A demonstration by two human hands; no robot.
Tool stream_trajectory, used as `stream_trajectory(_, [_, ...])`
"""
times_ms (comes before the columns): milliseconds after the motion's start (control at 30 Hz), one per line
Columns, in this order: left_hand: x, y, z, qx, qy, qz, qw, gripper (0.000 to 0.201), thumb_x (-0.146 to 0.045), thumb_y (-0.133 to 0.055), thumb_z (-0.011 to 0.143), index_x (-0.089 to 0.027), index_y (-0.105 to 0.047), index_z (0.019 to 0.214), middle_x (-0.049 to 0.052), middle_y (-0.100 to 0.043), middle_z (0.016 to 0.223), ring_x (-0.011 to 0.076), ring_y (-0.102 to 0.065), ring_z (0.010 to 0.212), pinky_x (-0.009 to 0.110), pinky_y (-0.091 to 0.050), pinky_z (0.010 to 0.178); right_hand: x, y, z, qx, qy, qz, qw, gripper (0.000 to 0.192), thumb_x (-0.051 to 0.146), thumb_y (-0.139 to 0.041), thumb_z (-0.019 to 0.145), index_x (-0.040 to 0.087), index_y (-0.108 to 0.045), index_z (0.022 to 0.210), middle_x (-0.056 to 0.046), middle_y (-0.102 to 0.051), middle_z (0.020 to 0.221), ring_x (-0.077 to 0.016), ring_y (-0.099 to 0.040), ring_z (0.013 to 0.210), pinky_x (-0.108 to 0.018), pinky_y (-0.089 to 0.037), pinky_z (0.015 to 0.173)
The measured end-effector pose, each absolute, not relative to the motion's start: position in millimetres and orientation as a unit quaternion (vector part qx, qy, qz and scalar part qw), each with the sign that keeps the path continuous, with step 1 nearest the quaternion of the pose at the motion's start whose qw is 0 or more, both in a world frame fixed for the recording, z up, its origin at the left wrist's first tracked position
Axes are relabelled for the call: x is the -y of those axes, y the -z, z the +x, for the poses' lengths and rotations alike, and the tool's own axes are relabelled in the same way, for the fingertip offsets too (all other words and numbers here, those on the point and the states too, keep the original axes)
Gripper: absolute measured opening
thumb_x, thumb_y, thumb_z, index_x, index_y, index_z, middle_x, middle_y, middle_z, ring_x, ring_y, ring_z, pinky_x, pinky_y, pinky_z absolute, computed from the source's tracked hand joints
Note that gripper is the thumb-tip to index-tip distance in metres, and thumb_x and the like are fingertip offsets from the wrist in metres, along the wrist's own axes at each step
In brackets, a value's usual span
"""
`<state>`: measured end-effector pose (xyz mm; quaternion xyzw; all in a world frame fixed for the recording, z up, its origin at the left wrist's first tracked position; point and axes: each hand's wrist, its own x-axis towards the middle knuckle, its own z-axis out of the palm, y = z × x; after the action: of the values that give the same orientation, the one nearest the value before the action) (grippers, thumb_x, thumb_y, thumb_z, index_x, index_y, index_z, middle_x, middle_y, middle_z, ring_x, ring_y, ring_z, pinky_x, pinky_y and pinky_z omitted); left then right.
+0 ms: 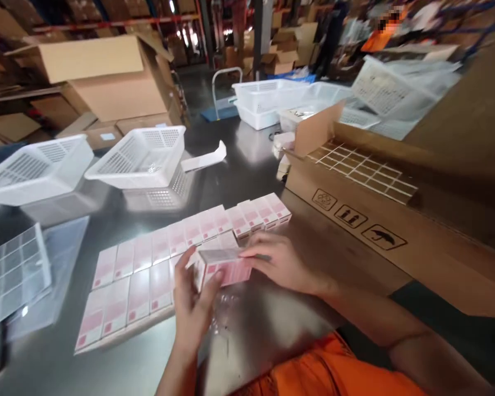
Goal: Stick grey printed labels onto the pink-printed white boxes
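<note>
Hands (239, 280) hold a pink box (225, 267) (dividers fill the carton (355, 214)).

No readable text anywhere I look. Carton (355, 214) by my right arm bears three handling pictograms: recycle-type mark, up-arrows, umbrella. Print on pink boxes (148, 269) too blurred.

Both bare forearms reach in from below, hands meeting at centre. The left hand (192, 300) stands upright, fingers curled in a closed grip; the right hand (281, 263) lies palm-down, fingers pressed leftward
</note>
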<state>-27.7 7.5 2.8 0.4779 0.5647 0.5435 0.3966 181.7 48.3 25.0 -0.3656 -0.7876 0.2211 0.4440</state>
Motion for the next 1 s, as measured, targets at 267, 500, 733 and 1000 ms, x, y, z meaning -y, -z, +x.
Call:
stream_trajectory(267, [-15.6,2.9,-19.0,-0.529,-0.559,0.429,0.473,0.05,-0.044,-0.082,0.071,-0.03,-0.066,0.117,0.003,-0.063,0.126,0.0227,-0.062,0.107,0.032,-0.053,0.086,-37.8,-25.1,194.3,0.767,-0.256,-0.316,0.497,0.009,0.023,-0.068,0.09,0.021,-0.073,0.098,-0.002,-0.065,0.083,-0.0166,-0.06,0.083,-0.031,-0.049,0.076])
stream_trajectory(500, [-23.7,-3.9,-25.4,-0.536,-0.571,0.306,0.541,0.054,-0.044,-0.086,0.061,-0.024,-0.072,0.109,0.002,-0.07,0.096,0.0125,-0.062,0.07,0.019,-0.048,0.055,-31.0,-27.0,200.6,0.826,-0.187,-0.258,0.465,0.022,0.027,-0.054,0.1,0.023,-0.072,0.088,0.0,-0.06,0.077,-0.0165,-0.052,0.084,-0.037,-0.036,0.082])
stream_trajectory(733, [-31.9,-11.2,-41.3,-0.58,-0.568,0.266,0.521,0.044,-0.053,-0.083,0.058,-0.013,-0.071,0.071,-0.003,-0.051,0.052,0.0064,-0.039,0.038,0.019,-0.025,0.033,-38.7,-31.2,217.1,0.894,-0.322,-0.093,0.298,0.031,0.03,-0.044,0.103,0.025,-0.065,0.081,0.0,-0.073,0.098,-0.0178,-0.057,0.107,-0.039,-0.033,0.1])
stream_trajectory(1000, [-25.4,-0.5,-31.6,-0.608,-0.629,0.244,0.418,0.044,-0.057,-0.077,0.07,-0.016,-0.061,0.069,-0.004,-0.052,0.054,0.0076,-0.045,0.044,0.019,-0.038,0.04,-25.2,-0.6,194.6,0.837,-0.211,-0.396,0.313,0.045,0.066,-0.062,0.083,0.022,-0.062,0.086,-0.006,-0.073,0.089,-0.0375,-0.047,0.13,-0.054,-0.02,0.102])
